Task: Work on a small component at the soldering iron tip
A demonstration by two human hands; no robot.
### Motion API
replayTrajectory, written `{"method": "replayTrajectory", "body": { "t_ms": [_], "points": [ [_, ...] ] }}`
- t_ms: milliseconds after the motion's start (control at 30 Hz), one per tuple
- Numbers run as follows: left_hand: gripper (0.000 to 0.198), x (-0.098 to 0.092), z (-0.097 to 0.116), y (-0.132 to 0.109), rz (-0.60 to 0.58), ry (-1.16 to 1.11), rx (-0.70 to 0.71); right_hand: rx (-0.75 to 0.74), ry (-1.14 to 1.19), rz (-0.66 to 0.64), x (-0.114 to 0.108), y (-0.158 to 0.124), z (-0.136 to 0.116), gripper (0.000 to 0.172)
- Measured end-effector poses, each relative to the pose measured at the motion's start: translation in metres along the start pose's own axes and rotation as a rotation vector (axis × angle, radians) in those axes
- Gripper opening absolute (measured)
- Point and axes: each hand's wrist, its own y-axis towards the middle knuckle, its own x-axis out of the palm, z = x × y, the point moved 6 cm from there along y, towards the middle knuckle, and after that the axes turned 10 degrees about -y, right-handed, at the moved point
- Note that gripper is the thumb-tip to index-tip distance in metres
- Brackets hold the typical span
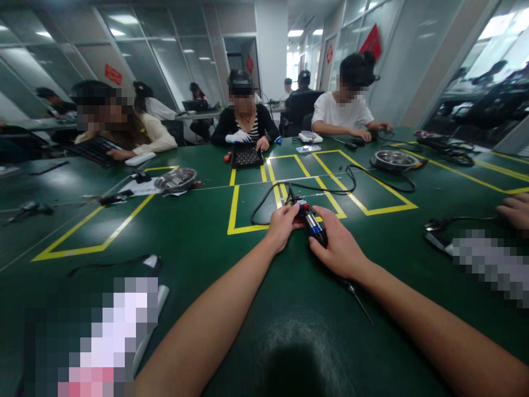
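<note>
Between your two hands lies the electric screwdriver, just above or resting on the green table; you cannot tell from this view whether its body touches the surface. Your right hand is wrapped about the handle, thumb on the near-left side and fingers arched over the far side, so the palm hides much of the lower body. Your left hand pinches the far end beside a small red part, thumb on top — its fingertips underneath are hard to make out. The silver and blue middle shows in the gap between your hands.

Its long axis runs aslant, from the far left end at your left hand to the near right, passing under your right palm. The thin metal bit comes out below your right wrist and points back toward you and to the right. Beyond your grip, the black cord leaves the far end, loops left, then swings off to the right near a metal bowl.

Right of your grip, another person's hand is cut off by the edge — below it, as at lower left, blocky blurring hides what lies there.
</note>
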Motion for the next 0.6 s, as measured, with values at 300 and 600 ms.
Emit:
{"method": "replayTrajectory", "body": {
  "t_ms": [300, 600],
  "points": [
    [0.025, 0.0, -0.004, 0.001, -0.06, -0.037, -0.011, 0.484, 0.711, -0.406, 0.036, -0.006, 0.031, 0.053],
    [0.022, -0.004, -0.004, 0.004, 0.045, 0.017, -0.026, 0.435, 0.817, -0.361, 0.028, 0.002, 0.039, 0.036]
  ]
}}
